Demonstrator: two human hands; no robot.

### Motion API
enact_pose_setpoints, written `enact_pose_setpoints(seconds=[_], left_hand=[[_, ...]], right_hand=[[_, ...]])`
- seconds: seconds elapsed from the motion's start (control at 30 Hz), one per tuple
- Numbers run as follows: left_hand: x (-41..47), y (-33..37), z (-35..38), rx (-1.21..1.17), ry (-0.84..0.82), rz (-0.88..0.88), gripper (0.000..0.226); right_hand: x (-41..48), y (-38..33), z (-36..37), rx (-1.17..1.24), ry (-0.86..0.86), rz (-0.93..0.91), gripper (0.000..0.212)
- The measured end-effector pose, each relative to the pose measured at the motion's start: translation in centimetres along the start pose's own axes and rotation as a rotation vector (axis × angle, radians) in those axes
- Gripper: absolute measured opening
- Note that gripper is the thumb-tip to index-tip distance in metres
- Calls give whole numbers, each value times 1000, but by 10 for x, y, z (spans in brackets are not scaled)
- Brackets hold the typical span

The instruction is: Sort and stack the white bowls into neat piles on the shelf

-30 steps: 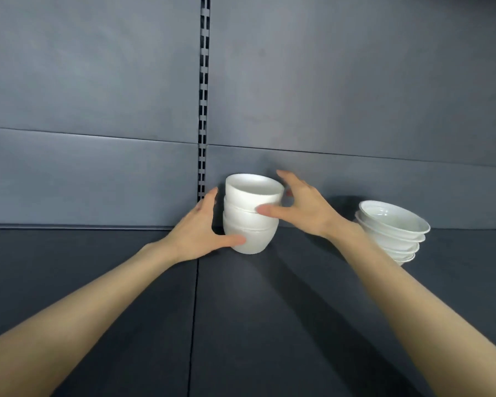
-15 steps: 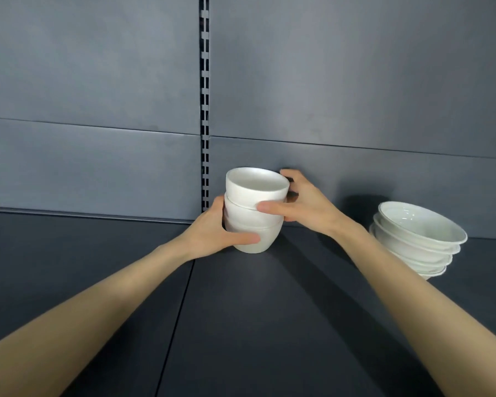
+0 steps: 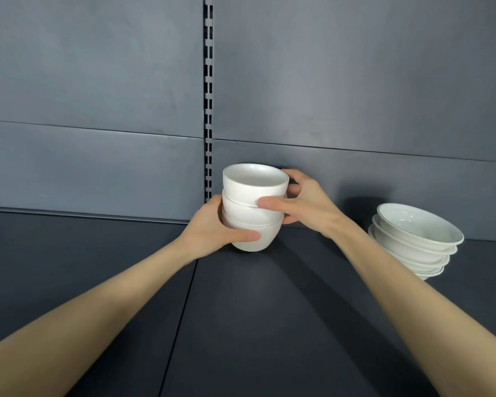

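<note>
Both bare forearms (image 3: 112, 305) rise from the lower corners, left hand (image 3: 212, 227) and right hand (image 3: 307, 204) curling fingers (image 3: 294, 189) round a stack of deep white ceramic bowls (image 3: 252, 193) mid-frame.

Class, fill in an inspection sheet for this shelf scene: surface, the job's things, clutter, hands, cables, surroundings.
Surface: dark grey shelf, matt.
Job's things: deep bowl stack, three nested white bowls, near the back wall; shallow bowl stack, several wide white bowls, standing apart to its right.
Clutter: nothing seen.
Hands: left hand grips the lower deep bowls; right hand grips the upper ones, thumb in front, fingers behind.
Cables: nothing seen.
Surroundings: grey back panels; slotted upright between them.
</note>
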State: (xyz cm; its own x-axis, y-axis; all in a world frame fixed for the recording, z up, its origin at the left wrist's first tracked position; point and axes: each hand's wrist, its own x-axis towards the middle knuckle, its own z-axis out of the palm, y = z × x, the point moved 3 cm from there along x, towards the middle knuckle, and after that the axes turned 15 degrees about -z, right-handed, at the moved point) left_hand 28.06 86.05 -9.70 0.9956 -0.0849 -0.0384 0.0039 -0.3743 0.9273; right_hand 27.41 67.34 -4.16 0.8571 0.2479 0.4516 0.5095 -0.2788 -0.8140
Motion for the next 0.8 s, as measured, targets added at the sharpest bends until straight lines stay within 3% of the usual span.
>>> enact_pose_setpoints(seconds=[0.3,0.47,0.63,0.8], left_hand=[[-57,17,-53,-15,131,80,63],[-91,12,-96,-26,169,105,60],[-127,-11,-159,-16,194,95,69],[-164,-51,-242,9,211,75,65]], right_hand=[[1,-57,34,39,-57,-91,59],[-4,-94,74,58,-78,-130,58],[-9,-130,137,72,-90,-141,59],[-11,-161,230,117,-100,-138,58]])
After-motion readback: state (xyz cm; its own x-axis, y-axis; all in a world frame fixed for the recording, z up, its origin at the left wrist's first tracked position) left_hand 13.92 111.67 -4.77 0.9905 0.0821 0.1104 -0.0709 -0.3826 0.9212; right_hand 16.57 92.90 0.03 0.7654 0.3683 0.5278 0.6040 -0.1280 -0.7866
